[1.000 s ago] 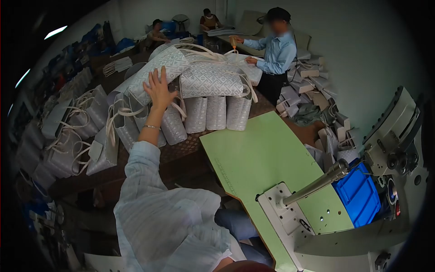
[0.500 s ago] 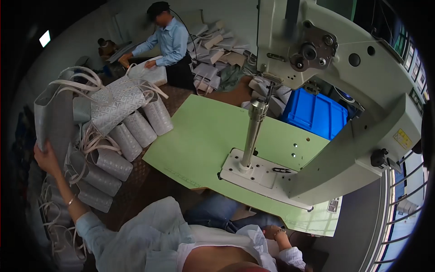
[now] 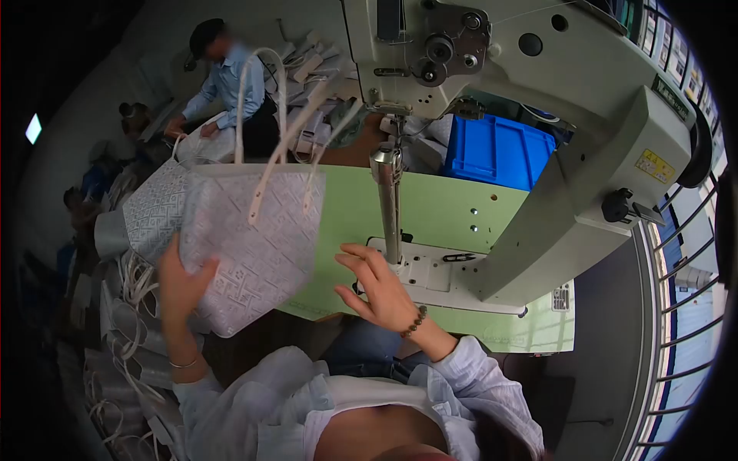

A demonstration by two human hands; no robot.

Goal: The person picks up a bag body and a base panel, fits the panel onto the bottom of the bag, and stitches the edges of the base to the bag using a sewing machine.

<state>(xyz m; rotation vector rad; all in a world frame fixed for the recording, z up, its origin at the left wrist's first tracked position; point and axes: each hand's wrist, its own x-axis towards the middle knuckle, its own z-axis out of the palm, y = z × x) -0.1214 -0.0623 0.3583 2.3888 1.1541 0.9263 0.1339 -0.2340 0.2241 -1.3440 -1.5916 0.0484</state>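
Observation:
A silvery patterned tote bag (image 3: 257, 253) with pale handles hangs upright in front of me, over the left part of the green table (image 3: 346, 203). My left hand (image 3: 183, 280) is on the bag's left side, fingers and thumb pressed against it. My right hand (image 3: 378, 290) is raised to the right of the bag, fingers apart and nothing in it, just short of the sewing machine's metal post (image 3: 388, 207). The machine's needle area sits above that post.
The sewing machine arm (image 3: 569, 223) spans the right side. Behind the table is a blue crate (image 3: 500, 152). More bags (image 3: 157, 203) are piled at the left. A co-worker in a blue shirt (image 3: 231, 84) handles a bag beyond them. Window bars line the far right.
My view has turned right toward the machine. My left hand has brought a bag from the pile to the table. My right hand has risen from my lap.

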